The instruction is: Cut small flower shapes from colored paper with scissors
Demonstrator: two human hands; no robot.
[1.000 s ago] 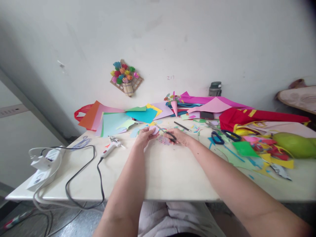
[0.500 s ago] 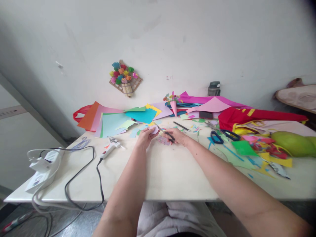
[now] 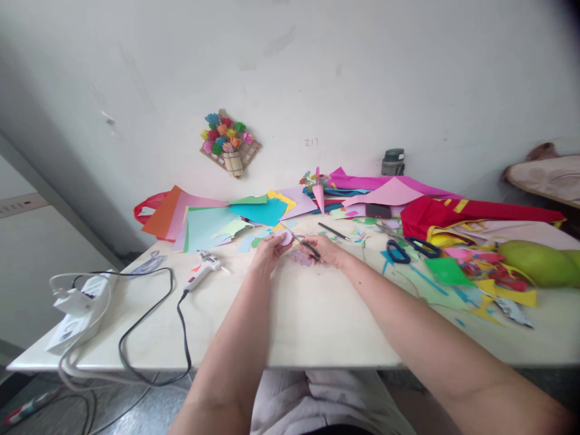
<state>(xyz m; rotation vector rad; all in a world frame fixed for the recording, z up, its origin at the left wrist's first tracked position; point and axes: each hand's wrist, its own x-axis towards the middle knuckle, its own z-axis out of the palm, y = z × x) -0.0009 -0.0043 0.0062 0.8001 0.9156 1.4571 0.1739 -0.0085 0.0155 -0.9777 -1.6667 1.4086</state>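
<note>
My left hand [image 3: 270, 249] pinches a small lilac paper piece [image 3: 286, 237] above the middle of the table. Close to its right, my right hand [image 3: 324, 249] is closed on the dark handles of small scissors [image 3: 310, 248]. The scissor blades point up and left, at the edge of the lilac paper. Small paper scraps [image 3: 301, 258] lie on the table beneath the scissors. Just behind my right hand rests a black pen [image 3: 334, 231].
A glue gun [image 3: 202, 273] and a power strip [image 3: 81, 311] with cables lie left. Coloured paper sheets [image 3: 208, 226] line the back. Blue-handled scissors [image 3: 410, 249], a green sheet [image 3: 447, 272] and green fruit [image 3: 534, 263] are right.
My left hand and the lilac paper have shifted very slightly to the right. My right hand stays on the scissors in nearly the same place.
</note>
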